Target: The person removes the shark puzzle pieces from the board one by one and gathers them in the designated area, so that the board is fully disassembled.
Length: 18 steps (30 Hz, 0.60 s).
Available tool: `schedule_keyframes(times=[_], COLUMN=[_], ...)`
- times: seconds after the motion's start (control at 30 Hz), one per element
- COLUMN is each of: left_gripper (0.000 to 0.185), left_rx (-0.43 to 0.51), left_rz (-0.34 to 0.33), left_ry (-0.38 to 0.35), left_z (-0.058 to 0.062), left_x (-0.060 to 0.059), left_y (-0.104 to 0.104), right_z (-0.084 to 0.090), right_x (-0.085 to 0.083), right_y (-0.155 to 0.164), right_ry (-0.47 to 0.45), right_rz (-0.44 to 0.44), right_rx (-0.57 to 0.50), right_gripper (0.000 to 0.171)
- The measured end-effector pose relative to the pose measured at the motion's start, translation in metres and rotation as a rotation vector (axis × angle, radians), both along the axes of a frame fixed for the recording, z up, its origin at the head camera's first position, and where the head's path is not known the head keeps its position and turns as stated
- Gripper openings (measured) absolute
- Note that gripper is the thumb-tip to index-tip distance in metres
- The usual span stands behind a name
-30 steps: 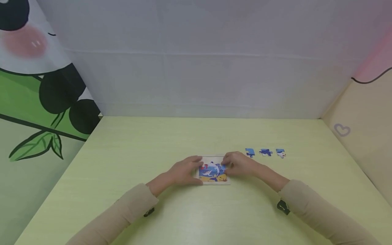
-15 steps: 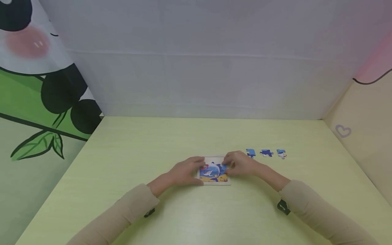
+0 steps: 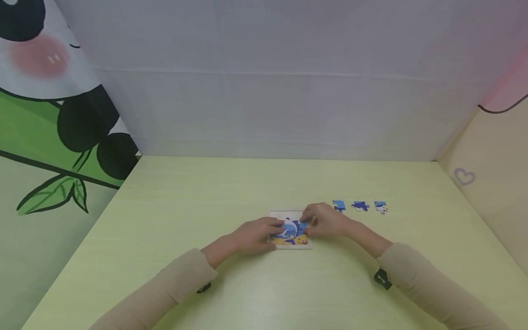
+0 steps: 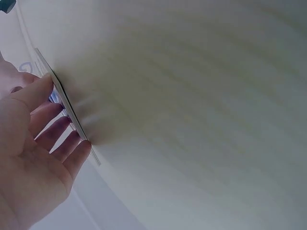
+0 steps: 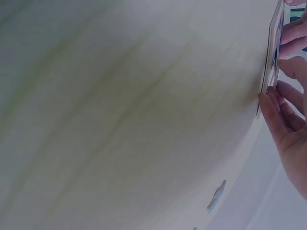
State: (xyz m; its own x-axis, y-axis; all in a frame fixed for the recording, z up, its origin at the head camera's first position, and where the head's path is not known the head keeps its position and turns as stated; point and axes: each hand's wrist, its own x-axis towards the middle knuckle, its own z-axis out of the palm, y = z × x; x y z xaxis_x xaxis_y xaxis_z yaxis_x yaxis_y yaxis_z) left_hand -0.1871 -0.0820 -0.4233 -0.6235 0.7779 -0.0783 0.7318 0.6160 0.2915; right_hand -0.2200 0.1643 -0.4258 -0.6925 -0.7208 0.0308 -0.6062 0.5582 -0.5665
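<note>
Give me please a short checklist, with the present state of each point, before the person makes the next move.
1. Left hand rests on the puzzle board: ok, at its left side.
2. Right hand is at the puzzle board: ok, at its right side.
3. Spot under the right hand is properly filled: cannot tell, the hand covers it.
4. Every piece is on the puzzle board: not ok, three loose pieces lie on the table.
5. Loose pieces lie apart from each other: ok, spaced in a row.

The puzzle (image 3: 294, 230) has white border and picture in blue, white and yellow. Worktop (image 3: 255, 288) under it is pale yellow-green. Three pieces (image 3: 361, 205) to its right are blue and white.
</note>
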Motion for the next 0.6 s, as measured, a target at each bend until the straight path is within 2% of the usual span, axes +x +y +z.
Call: schedule_keyframes(times=[0.6], left_gripper=[0.046], left_rx=[-0.018], left_rz=[0.020], left_ry=[-0.021], left_z=[0.0007], left_x=[-0.0008], left_y=[0.0023], right_z=[0.0015], right_x=[-0.0008], right_y=[0.0016], right_ry=[-0.035], right_rz=[-0.023], right_rx=[-0.005], right_gripper=[0.021])
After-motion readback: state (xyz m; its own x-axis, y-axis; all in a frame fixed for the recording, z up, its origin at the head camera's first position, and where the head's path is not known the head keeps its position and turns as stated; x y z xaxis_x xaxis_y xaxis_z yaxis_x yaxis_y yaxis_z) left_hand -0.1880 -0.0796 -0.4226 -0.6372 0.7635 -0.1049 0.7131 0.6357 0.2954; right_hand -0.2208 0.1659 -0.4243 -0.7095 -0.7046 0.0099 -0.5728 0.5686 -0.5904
